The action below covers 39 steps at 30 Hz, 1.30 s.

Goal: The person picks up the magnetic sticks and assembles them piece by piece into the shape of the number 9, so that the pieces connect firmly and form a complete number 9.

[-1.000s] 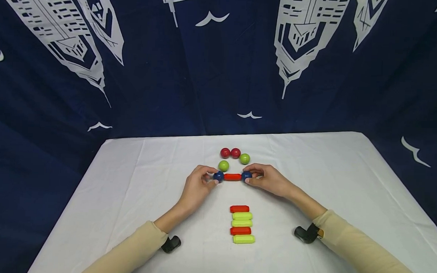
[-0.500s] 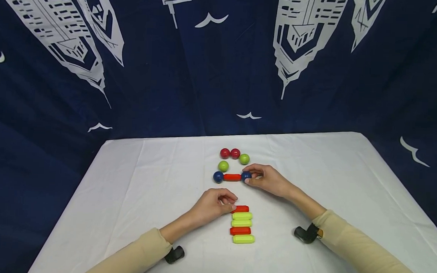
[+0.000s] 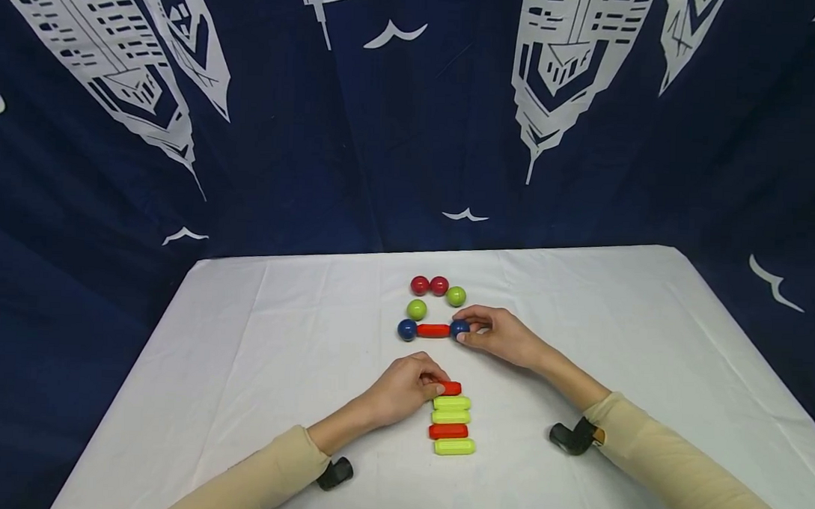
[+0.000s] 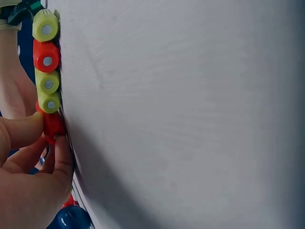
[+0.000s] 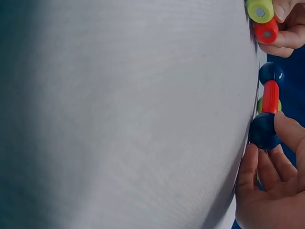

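Note:
My left hand (image 3: 403, 389) pinches the left end of the red rod (image 3: 451, 388) at the far end of a row of rods. In the left wrist view, thumb and fingers close round this red rod (image 4: 53, 125), whose row neighbours are yellow-green and red with grey discs on their ends. My right hand (image 3: 502, 336) holds the right blue ball (image 3: 459, 329) between thumb and fingers. A second red rod (image 3: 433, 331) joins that ball to the left blue ball (image 3: 407, 330). The right wrist view shows the held blue ball (image 5: 264, 131) at the rod's end.
Behind the joined piece lie a green ball (image 3: 417, 309), another green ball (image 3: 456, 296) and two red balls (image 3: 420, 286). Nearer me in the row are yellow-green rods (image 3: 451, 417) and a red rod (image 3: 448, 431). A white cloth covers the table (image 3: 276, 340); a dark blue curtain (image 3: 384, 149) hangs behind.
My left hand has let go of the left blue ball, moved nearer to me and rightward, and taken hold of the farthest red rod in the row. My right hand stays on its ball.

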### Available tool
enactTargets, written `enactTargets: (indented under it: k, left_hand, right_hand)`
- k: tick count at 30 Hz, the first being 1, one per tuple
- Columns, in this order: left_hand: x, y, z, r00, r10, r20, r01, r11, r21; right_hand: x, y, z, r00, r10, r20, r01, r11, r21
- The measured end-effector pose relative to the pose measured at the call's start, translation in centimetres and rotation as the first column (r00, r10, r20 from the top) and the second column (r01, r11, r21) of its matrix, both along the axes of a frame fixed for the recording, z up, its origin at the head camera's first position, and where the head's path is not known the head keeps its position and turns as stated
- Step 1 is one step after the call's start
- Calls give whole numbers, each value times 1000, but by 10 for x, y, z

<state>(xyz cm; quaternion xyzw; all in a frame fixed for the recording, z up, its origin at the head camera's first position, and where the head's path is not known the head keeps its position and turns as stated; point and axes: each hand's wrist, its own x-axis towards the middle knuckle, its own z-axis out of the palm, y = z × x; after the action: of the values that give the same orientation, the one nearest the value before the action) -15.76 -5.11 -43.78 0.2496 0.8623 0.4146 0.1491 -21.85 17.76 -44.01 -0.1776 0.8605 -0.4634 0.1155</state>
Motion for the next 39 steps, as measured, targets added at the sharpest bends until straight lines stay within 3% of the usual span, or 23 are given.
enactTargets:
  k: [6,10,12,15,19,30,34,39]
  left_hand:
    - [0,-11,0,994,94,54,-97,993,65]
    - [-3,-19,-2,976,196,95,-209,966,151]
    - [-5,-22,-2,956,261,137,-284,939,194]
    - [-7,-26,-2,909,345,236,-398,886,238]
    - [-9,-29,0,852,401,336,-493,830,261]
    - [-18,-25,4,814,381,439,-539,776,327]
    - [-19,-25,2,811,370,454,-543,765,346]
    - [-18,-28,2,814,370,447,-539,768,345]
  right_hand:
    - [0,0,0,1000,0,-1,0,1000,2]
    - [0,0,-1,1000,-3,-5,3,1000,0]
    - [2,-1,4,1000,-4,-2,4,1000,-3]
    - [2,-1,4,1000,-4,0,4,1000,1]
    - [-1,0,-2,1000,-5,0,5,1000,8]
    - [-5,3,0,1000,2,-2,-2,1000,22]
    - [-6,3,2,1000,7,7,-7,1000,16]
    - [-6,3,1,1000,11,27,-10,1000,-8]
